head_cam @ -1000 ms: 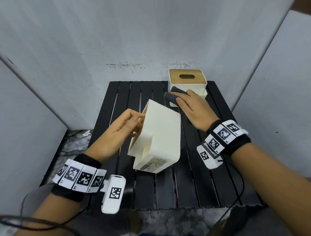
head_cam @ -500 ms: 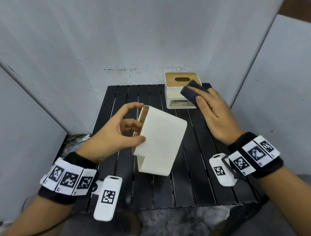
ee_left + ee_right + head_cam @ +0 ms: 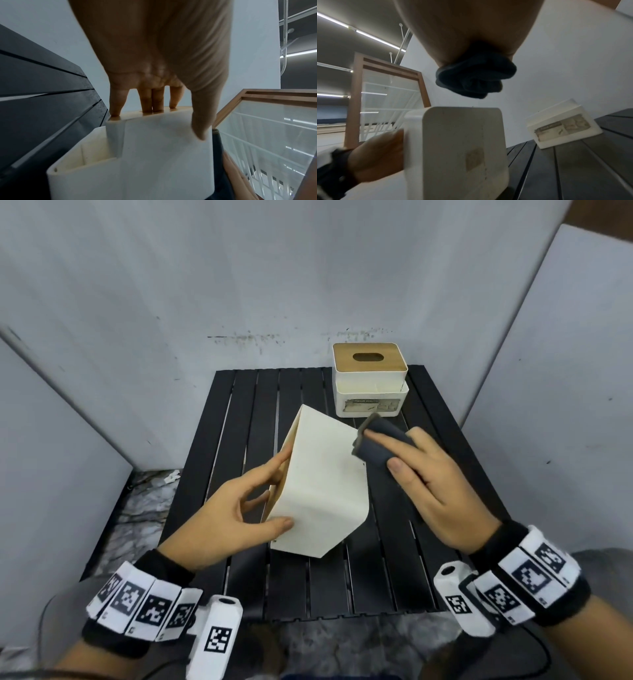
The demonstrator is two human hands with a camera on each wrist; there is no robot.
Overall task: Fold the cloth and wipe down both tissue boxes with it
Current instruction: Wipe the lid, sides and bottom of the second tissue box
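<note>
My left hand (image 3: pixel 263 501) grips a cream tissue box (image 3: pixel 322 484) and holds it tilted above the black slatted table (image 3: pixel 394 570). The thumb lies on the near face and the fingers (image 3: pixel 118 106) press its wooden-lid side. My right hand (image 3: pixel 387 455) holds a folded dark grey cloth (image 3: pixel 376 445) against the box's upper right corner. The right wrist view shows the bunched cloth (image 3: pixel 476 79) just above the box (image 3: pixel 457 148). A second white tissue box (image 3: pixel 370 378) with a slotted wooden lid stands at the table's back right.
Grey wall panels close in the table on the left, back and right. A marbled floor shows past the table's left and front edges. Cables trail from both wrist bands near the front edge.
My right hand swung the cloth up toward the far box, then brought it back down to the held box's upper right corner. My left hand turned the box to show a broad cream face.
</note>
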